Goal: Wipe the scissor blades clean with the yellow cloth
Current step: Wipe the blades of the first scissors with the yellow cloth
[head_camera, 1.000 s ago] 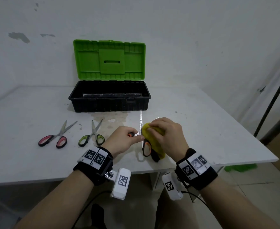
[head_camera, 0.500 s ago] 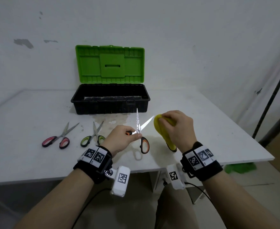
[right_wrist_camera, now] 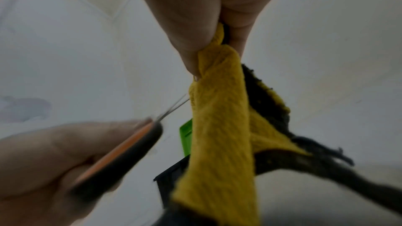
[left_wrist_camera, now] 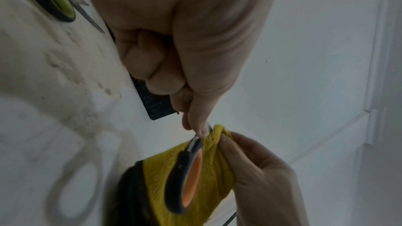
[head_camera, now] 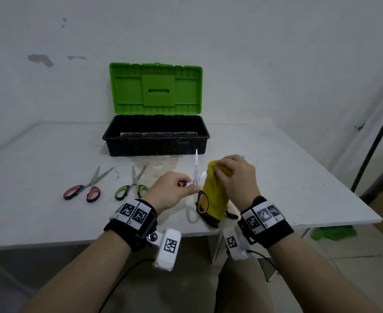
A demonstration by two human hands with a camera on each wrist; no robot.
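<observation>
My left hand (head_camera: pixel 174 192) grips the orange-handled scissors (head_camera: pixel 196 175) by one handle loop, blades spread, one blade pointing up. The other orange loop (left_wrist_camera: pixel 189 178) hangs free against the cloth. My right hand (head_camera: pixel 233 175) pinches the yellow cloth (head_camera: pixel 215 195) at its top, folded over the right-hand blade, whose tip is hidden inside. The cloth (right_wrist_camera: pixel 219 126) hangs down to the table, its dark lower edge touching it. In the right wrist view the thin blade (right_wrist_camera: pixel 174 107) runs into the cloth.
An open toolbox (head_camera: pixel 156 136) with a green lid stands behind my hands. Red-handled scissors (head_camera: pixel 84 188) and green-handled scissors (head_camera: pixel 131 188) lie on the white table (head_camera: pixel 39 211) to the left. The table's front edge is just under my wrists.
My right hand, which had drawn the cloth off to the right of the blades, has come back left and closed the cloth over the right-hand blade. The left hand holds the scissors steady.
</observation>
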